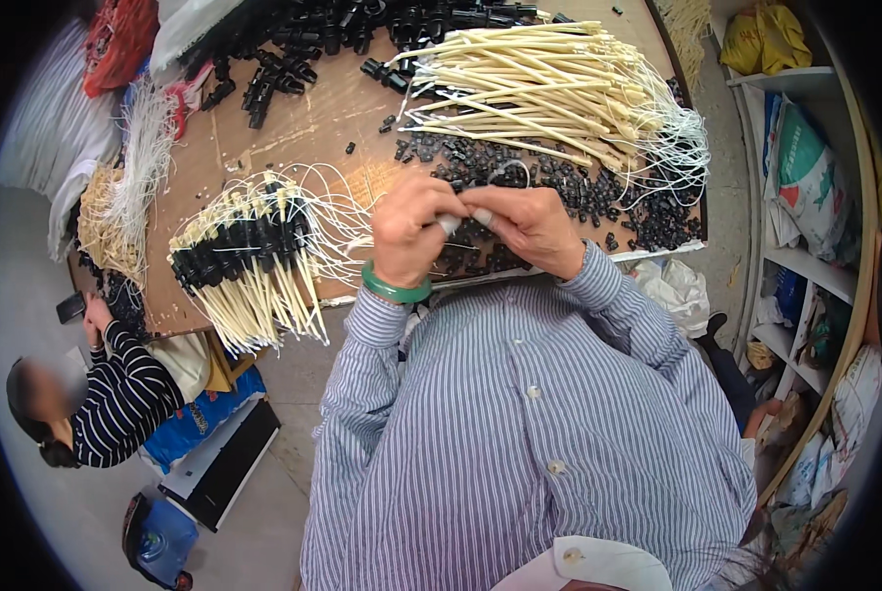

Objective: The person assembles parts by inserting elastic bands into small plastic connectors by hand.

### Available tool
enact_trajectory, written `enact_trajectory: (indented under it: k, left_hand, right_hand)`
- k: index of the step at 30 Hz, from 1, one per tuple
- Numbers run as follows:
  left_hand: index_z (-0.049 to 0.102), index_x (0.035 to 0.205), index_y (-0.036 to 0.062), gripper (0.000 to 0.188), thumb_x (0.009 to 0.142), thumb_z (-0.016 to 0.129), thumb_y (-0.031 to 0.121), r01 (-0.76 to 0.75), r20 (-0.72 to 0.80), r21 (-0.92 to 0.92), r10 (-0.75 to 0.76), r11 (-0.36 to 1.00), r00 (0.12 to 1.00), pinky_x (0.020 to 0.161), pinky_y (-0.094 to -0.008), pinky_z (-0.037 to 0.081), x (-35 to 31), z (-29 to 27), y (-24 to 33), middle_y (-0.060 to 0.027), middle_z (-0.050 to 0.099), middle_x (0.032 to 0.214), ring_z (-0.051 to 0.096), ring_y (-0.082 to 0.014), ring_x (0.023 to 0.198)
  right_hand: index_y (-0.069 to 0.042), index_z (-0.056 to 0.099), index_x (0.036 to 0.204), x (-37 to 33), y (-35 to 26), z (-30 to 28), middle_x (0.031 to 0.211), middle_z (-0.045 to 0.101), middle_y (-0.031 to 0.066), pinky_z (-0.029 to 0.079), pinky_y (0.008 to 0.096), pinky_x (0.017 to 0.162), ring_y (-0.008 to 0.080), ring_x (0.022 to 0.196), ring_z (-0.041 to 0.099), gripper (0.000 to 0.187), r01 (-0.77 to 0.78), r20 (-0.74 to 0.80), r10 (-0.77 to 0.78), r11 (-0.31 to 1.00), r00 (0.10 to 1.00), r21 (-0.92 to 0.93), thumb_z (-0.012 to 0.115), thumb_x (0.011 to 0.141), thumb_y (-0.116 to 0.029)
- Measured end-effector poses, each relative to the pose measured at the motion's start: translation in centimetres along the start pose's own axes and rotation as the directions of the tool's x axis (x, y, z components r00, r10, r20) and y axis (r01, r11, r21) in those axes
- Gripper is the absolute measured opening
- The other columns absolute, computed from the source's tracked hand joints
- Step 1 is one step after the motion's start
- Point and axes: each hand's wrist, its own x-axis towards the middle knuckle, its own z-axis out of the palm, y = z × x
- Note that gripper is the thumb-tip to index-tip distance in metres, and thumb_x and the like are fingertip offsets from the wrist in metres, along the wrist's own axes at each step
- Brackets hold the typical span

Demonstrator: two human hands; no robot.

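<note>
- Brown bench, its top scuffed and scratched, its near edge pale.
- Smooth grey floor with faint joint lines beside the bench.
- White shelving unit along the right, edged with a tan strip; a yellow plastic bag and a green-and-white sack sit on its shelves.
- Even, whitish light.

A hand could pass over the bare strip of counter between the black connectors and the left bundle of pale tubes. Rightward, the larger pale pile and small black pieces obstruct; white threads spread beside the left hand.
</note>
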Motion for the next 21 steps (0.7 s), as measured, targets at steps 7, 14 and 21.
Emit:
enact_trajectory:
  k: [7, 14, 21]
  left_hand:
    - [0.063, 0.109, 0.0056, 0.039, 0.071, 0.070, -0.002, 0.464, -0.383, 0.535, -0.287, 0.706, 0.878, 0.065, -0.0286, 0.053, 1.9, -3.8, -3.8, -0.0082, 0.065, 0.091, 0.061, -0.0167, 0.070]
    - [0.068, 0.102, 0.0045, 0.031, 0.073, 0.065, -0.007, 0.451, -0.296, 0.311, -0.366, 0.836, 0.882, 0.066, -0.0249, 0.053, 2.4, -5.5, -9.1, -0.0045, 0.066, 0.085, 0.062, -0.0129, 0.071]
    - [0.065, 0.086, 0.0024, 0.017, 0.074, 0.063, -0.010, 0.433, -0.044, -0.492, -0.519, 0.755, 0.854, 0.066, -0.0211, 0.051, 1.7, 1.2, -1.2, -0.0008, 0.065, 0.083, 0.062, -0.0076, 0.073]
  right_hand:
    - [-0.002, 0.066, 0.092, -0.3, 0.2, 0.2, 0.058, 0.056, 0.0023, 0.038, 0.0247, 0.046, 0.0071, 0.048, 0.048, 0.011, -0.340, -0.012, 0.341, 0.939, 0.940, 0.050, 0.062, 0.085, -0.011]
    - [-0.001, 0.065, 0.090, -0.4, 1.2, 0.1, 0.058, 0.052, -0.0019, 0.033, 0.0233, 0.046, 0.0031, 0.051, 0.042, 0.011, -0.362, -0.048, 0.367, 0.928, 0.929, 0.088, 0.060, 0.087, -0.010]
    - [-0.002, 0.069, 0.080, 1.3, 1.7, 0.5, 0.056, 0.060, 0.0087, 0.043, 0.0315, 0.047, 0.0152, 0.048, 0.057, 0.021, -0.482, -0.084, 0.486, 0.874, 0.870, 0.063, 0.062, 0.081, -0.021]
